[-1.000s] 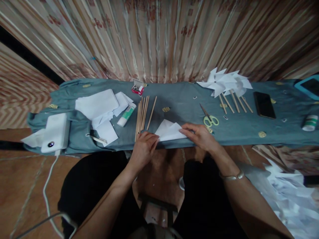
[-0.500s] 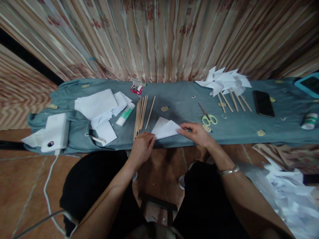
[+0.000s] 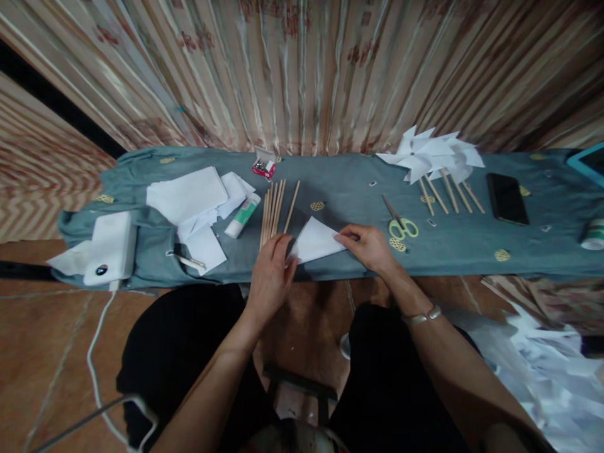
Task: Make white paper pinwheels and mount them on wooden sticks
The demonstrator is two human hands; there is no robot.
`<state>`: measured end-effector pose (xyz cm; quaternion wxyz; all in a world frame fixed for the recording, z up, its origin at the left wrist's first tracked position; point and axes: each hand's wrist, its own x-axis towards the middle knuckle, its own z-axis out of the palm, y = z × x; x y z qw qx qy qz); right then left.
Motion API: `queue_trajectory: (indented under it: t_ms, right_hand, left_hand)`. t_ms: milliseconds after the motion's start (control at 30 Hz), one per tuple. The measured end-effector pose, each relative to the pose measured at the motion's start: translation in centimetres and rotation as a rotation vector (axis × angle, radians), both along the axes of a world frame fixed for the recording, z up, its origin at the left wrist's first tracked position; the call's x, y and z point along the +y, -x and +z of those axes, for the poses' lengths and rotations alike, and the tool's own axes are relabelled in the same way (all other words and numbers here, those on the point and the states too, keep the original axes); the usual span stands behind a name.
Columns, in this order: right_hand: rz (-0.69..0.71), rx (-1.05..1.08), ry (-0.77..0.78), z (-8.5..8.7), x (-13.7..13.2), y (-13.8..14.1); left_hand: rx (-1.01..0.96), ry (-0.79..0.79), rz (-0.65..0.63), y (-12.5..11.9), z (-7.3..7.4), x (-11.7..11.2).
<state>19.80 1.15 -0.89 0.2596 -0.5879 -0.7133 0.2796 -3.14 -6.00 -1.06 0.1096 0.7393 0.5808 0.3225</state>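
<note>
Folded paper (image 3: 315, 240) sits at the near edge of the counter (image 3: 349, 189), just right of the sticks (image 3: 274, 211). Right hand (image 3: 369, 246) has its fingers pinched on the right corner. Left hand (image 3: 271, 270) touches the left corner, can't tell if it's actually gripping. Scissors (image 3: 401, 225) lie just beside the right hand.

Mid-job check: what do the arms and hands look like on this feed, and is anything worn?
Both forearms are bare, with no sleeves or gloves. The left hand shows no wristband; the right hand has a thin silver metal bracelet at its wrist.
</note>
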Motion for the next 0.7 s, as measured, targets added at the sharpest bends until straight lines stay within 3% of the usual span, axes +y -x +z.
queue_trajectory:
  t_ms: [100, 200, 400, 700]
  right_hand:
    - [0.0, -0.042, -0.007, 0.1, 0.0, 0.3]
    - [-0.014, -0.061, 0.004, 0.2, 0.0, 0.4]
    - [-0.037, -0.102, 0.019, 0.6, 0.0, 0.5]
    - [-0.053, -0.132, 0.008, 0.2, 0.2, 0.9]
  left_hand:
    - [0.15, -0.113, -0.152, -1.7, 0.5, -0.4]
    - [0.26, -0.072, -0.305, -3.5, 0.0, -0.7]
    - [0.306, 0.057, -0.286, -4.0, -2.0, -0.9]
    - [0.307, 0.075, -0.274, -3.8, -2.5, -0.9]
